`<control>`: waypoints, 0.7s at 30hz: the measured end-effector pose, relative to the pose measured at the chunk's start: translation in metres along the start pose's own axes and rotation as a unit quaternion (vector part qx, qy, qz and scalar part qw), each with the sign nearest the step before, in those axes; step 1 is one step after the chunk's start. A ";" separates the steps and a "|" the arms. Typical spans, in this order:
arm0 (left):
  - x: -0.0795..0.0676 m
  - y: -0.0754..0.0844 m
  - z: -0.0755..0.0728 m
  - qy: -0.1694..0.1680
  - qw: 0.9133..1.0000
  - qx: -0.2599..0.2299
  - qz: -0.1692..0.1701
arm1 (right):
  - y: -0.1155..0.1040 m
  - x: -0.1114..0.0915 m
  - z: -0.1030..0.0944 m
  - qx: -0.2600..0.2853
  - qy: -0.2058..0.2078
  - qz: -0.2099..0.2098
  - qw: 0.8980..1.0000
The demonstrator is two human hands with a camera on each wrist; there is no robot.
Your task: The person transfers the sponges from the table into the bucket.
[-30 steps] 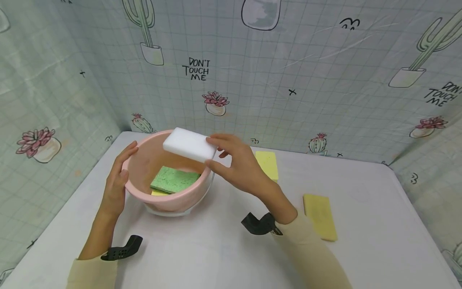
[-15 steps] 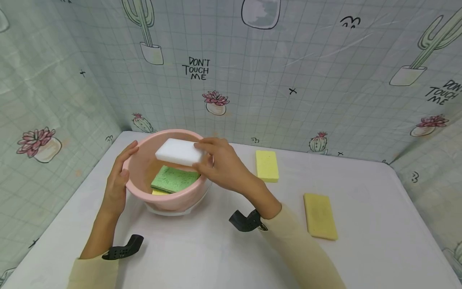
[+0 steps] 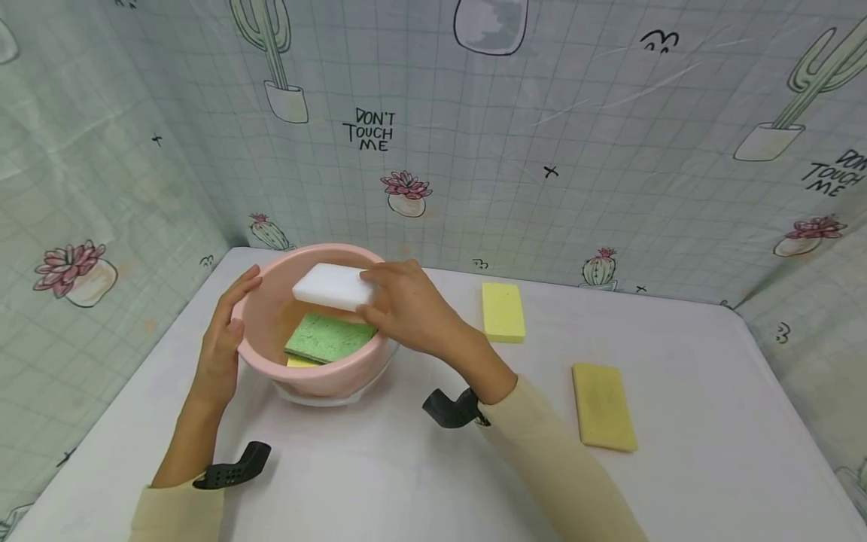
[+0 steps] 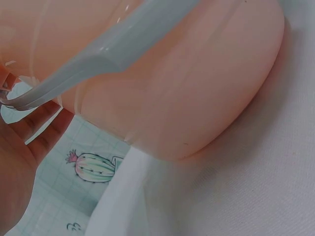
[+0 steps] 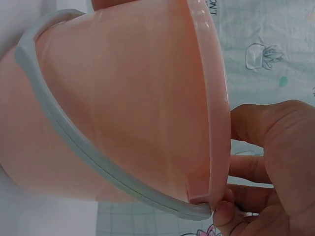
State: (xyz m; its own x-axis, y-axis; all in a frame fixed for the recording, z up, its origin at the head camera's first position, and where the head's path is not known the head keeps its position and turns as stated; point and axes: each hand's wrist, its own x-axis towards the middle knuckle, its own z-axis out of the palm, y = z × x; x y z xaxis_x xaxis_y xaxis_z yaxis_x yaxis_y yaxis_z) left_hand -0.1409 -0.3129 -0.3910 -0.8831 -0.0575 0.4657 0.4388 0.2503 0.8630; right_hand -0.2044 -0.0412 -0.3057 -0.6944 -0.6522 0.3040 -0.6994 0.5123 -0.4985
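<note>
A pink bucket (image 3: 352, 369) stands at the left of the table, its pale handle (image 5: 93, 162) hanging down. My left hand (image 3: 218, 354) rests against the left of the rim, fingers fairly straight along the outside and thumb touching the near side. My right hand (image 3: 413, 309) pinches a white block-shaped sponge (image 3: 328, 286) between thumb and fingers, over the bucket's mouth. A green sponge (image 3: 328, 337) lies inside the bucket, partly over a yellow sponge (image 3: 298, 362). In the right wrist view the bucket hides the white sponge.
On the white table (image 3: 379, 474), right of the bucket, lie a pale yellow sponge (image 3: 503, 312) and, nearer the front, a darker yellow sponge (image 3: 605, 406). A cactus-printed sheet (image 3: 488, 135) hangs behind the table and along its sides.
My right hand has moved left and slightly down with the white sponge, from above the right rim to over the bucket's mouth. My left hand has stayed on the bucket.
</note>
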 end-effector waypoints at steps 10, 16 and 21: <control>0.000 -0.001 0.001 0.001 1.000 -0.009 -0.001 | 0.003 0.005 -0.001 0.010 -0.006 -0.004 1.000; -0.001 -0.002 0.001 0.009 1.000 -0.005 -0.001 | 0.004 0.005 -0.004 0.049 -0.027 0.023 0.998; -0.001 -0.002 0.000 0.011 1.000 0.007 -0.007 | 0.005 0.005 -0.004 0.054 -0.028 0.021 0.998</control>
State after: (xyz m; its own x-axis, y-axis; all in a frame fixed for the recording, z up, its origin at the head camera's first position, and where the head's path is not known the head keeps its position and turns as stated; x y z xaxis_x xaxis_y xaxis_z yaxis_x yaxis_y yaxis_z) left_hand -0.1408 -0.3135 -0.3935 -0.8848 -0.0824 0.4586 0.4247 0.2622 0.8665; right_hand -0.2124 -0.0399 -0.3033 -0.7095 -0.6638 0.2366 -0.6459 0.4781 -0.5952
